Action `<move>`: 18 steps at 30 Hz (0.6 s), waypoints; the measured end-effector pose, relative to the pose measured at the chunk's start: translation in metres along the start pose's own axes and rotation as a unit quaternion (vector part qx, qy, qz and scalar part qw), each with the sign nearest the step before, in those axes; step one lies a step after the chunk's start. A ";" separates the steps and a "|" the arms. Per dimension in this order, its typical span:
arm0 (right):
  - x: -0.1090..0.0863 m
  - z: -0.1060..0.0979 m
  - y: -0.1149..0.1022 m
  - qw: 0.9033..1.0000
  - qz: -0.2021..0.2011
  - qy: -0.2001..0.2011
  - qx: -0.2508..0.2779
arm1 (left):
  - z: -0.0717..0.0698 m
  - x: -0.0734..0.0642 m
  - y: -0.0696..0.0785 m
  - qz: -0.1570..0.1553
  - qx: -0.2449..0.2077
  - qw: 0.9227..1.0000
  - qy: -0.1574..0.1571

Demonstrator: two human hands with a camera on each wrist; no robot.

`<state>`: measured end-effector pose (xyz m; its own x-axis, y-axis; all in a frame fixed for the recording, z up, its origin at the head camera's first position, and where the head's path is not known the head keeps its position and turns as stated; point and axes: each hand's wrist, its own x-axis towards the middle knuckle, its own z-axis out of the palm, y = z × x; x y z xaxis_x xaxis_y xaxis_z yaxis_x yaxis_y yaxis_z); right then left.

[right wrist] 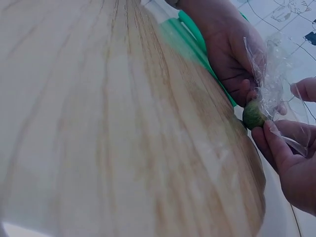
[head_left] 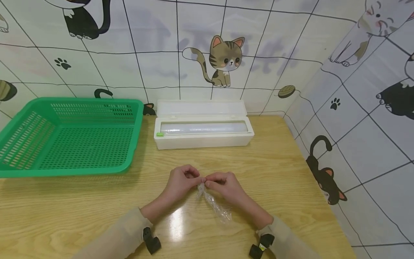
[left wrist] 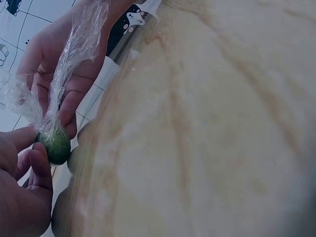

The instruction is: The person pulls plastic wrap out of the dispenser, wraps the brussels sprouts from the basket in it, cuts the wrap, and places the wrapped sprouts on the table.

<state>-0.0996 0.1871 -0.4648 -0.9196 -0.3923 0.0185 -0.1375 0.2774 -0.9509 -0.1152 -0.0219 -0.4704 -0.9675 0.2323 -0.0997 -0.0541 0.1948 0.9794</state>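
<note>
In the head view my left hand (head_left: 179,185) and right hand (head_left: 230,189) meet over the middle of the table, fingertips close together. Between them they pinch clear plastic wrap (head_left: 220,208), whose crumpled, twisted tail trails down to the right. Inside the wrap is a small, rounded dark green fruit or vegetable (left wrist: 57,148), seen in both wrist views and hidden by the fingers from above. Fingers of the left hand press at its side and at the gathered neck of the wrap. The right hand's fingertips touch it from the opposite side.
A white plastic-wrap box (head_left: 203,141) stands behind the hands, lid raised, a roll of film (head_left: 203,128) inside and a green slider at its left. Back left is a green perforated basket (head_left: 133,144). Cat-print sheeting (head_left: 155,68) covers the walls beyond the wooden table (head_left: 275,162).
</note>
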 end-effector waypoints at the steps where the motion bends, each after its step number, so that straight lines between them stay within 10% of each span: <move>1: 0.000 0.000 0.000 1.000 0.004 0.001 0.003 | 0.000 0.000 0.000 0.000 -0.005 1.000 0.000; 9: 0.000 0.003 -0.001 0.999 0.038 0.002 0.033 | 0.000 0.000 -0.003 -0.019 -0.078 0.997 -0.005; 18: 0.001 0.004 0.001 0.999 0.035 0.010 0.022 | -0.004 0.001 -0.003 -0.030 -0.048 0.998 -0.029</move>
<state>-0.0994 0.1836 -0.4664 -0.9335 -0.3558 -0.0437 -0.0557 0.2644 -0.9628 -0.1165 -0.0261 -0.4730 -0.9463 0.2775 -0.1662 -0.1380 0.1183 0.9833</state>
